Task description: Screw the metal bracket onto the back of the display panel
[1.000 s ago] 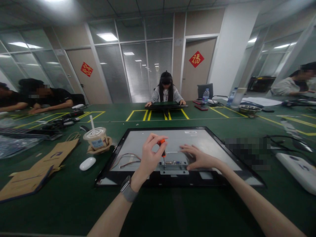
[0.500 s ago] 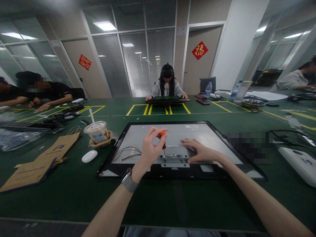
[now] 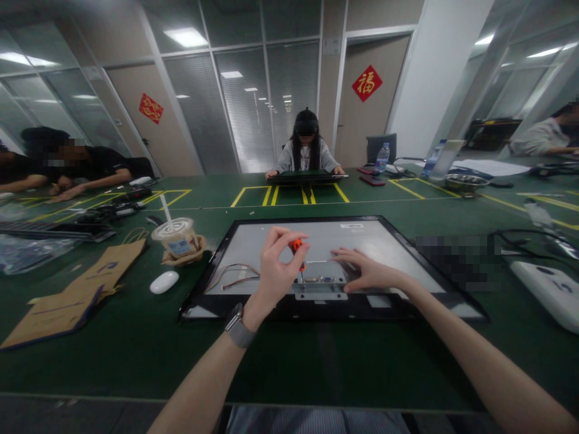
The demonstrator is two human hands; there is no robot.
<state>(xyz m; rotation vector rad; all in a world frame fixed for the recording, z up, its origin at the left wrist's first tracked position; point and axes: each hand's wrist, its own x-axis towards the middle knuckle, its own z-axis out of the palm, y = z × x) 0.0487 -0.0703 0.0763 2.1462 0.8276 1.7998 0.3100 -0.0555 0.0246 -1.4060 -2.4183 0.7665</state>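
My left hand (image 3: 279, 265) pinches the orange-and-black handle of a screwdriver (image 3: 297, 245) between thumb and fingers. The screwdriver stands nearly upright, its shaft reaching down to the left end of a metal bracket with ports (image 3: 321, 295). This bracket sits at the near middle of an open display panel (image 3: 253, 241), which lies flat with a grey back and black frame. My right hand (image 3: 368, 271) rests open on the panel, fingers spread, its thumb at the bracket's right end. Thin loose wires (image 3: 235, 280) lie on the panel's left side.
Left of the panel are a white mouse (image 3: 164, 282), an iced drink cup (image 3: 176, 238) in a cardboard holder, and a brown paper bag (image 3: 97, 280). A white device (image 3: 549, 292) and black cables (image 3: 520, 238) lie right. Across the green table (image 3: 362, 361) a person (image 3: 306, 144) holds another panel.
The view has tilted down slightly, so the scene sits a little higher. Fingers of my left hand have shifted slightly around the screwdriver handle. The right hand stays in place.
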